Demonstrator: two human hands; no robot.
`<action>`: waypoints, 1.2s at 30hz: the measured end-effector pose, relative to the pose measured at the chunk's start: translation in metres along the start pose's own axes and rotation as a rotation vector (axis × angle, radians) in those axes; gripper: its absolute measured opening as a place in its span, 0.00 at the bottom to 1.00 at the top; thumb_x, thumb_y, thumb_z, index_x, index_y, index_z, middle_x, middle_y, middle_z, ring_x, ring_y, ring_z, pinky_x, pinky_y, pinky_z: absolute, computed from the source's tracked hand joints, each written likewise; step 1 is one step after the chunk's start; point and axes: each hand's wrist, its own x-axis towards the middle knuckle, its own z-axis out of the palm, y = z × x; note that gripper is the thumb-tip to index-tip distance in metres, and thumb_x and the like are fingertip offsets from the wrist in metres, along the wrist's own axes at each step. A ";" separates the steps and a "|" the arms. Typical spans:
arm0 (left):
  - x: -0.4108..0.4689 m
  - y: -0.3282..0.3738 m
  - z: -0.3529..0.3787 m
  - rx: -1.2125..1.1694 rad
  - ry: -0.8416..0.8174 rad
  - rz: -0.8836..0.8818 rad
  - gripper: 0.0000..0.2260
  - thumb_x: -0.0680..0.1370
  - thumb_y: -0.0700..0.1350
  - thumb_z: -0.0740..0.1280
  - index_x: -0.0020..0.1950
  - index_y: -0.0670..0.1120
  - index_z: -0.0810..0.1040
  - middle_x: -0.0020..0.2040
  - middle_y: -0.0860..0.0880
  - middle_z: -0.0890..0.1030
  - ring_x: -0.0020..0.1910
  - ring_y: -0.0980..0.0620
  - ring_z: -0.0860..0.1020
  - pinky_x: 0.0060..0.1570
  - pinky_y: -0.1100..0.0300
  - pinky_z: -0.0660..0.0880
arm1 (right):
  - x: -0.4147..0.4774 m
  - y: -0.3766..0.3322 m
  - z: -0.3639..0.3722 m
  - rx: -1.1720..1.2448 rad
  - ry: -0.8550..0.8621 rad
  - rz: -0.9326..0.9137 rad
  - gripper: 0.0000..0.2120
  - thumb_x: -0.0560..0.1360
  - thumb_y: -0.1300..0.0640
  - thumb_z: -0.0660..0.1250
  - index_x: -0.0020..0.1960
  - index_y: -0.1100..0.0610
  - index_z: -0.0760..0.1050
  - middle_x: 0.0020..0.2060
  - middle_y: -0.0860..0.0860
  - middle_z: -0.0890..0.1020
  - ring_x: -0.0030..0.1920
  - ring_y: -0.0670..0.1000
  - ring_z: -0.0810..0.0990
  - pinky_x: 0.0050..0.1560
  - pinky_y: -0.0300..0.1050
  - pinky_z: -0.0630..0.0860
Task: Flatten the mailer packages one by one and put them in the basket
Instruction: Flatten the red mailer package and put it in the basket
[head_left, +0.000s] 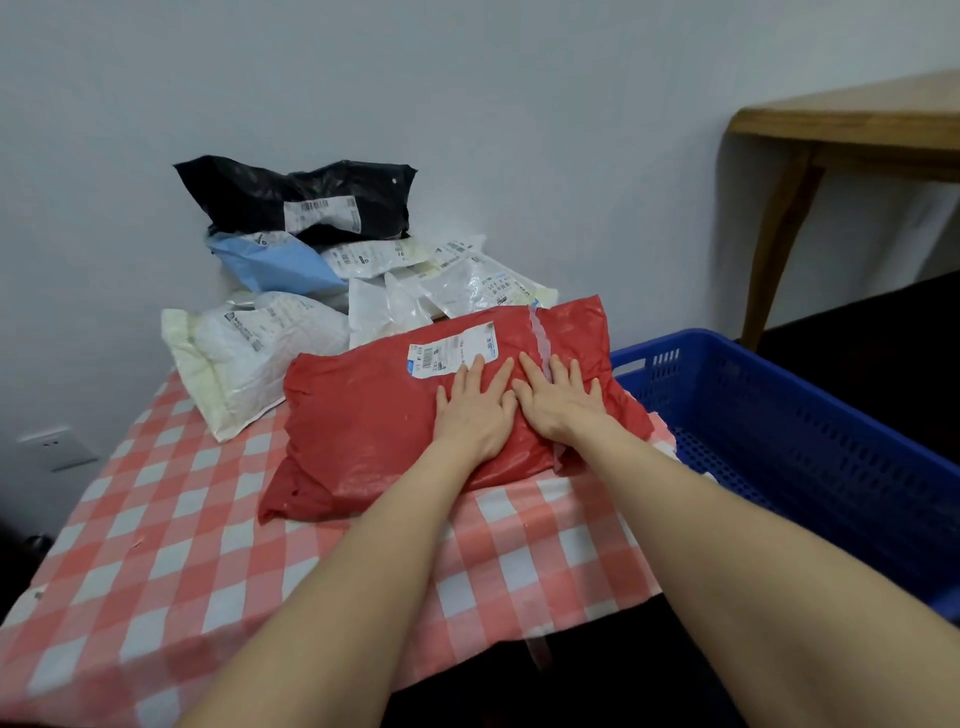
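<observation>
> what's going on with the parcels?

Both palms, left hand (474, 410) and right hand (558, 402), fingers spread flat, are pressing the puffy red plastic mailer (395, 415) on the checked tablecloth (171, 535). Next it goes into the blue perforated plastic basket (810, 415), which looks empty, I think.

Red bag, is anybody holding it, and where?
Nobody is holding it. The left hand and the right hand lie flat, fingers straight, pressing on top of the red bag, just below its label.
</observation>
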 end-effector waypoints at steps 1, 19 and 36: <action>0.000 0.000 0.001 0.002 0.007 0.001 0.22 0.83 0.54 0.45 0.78 0.59 0.46 0.79 0.48 0.45 0.78 0.47 0.44 0.74 0.44 0.43 | 0.001 0.000 0.001 -0.003 -0.001 0.002 0.26 0.82 0.41 0.41 0.78 0.41 0.39 0.78 0.53 0.42 0.77 0.57 0.38 0.75 0.61 0.38; 0.000 -0.071 -0.069 0.033 0.211 -0.335 0.24 0.78 0.51 0.59 0.73 0.46 0.63 0.72 0.41 0.64 0.71 0.41 0.63 0.67 0.42 0.63 | 0.004 -0.011 -0.039 0.041 0.259 0.154 0.28 0.80 0.43 0.56 0.75 0.55 0.58 0.72 0.59 0.62 0.71 0.62 0.63 0.66 0.58 0.66; 0.004 -0.143 -0.081 -0.445 0.220 -0.731 0.30 0.66 0.52 0.78 0.61 0.37 0.75 0.59 0.40 0.78 0.57 0.40 0.77 0.59 0.48 0.73 | 0.013 -0.015 -0.042 0.272 0.156 0.250 0.14 0.77 0.52 0.61 0.60 0.57 0.74 0.56 0.55 0.79 0.55 0.58 0.79 0.50 0.50 0.74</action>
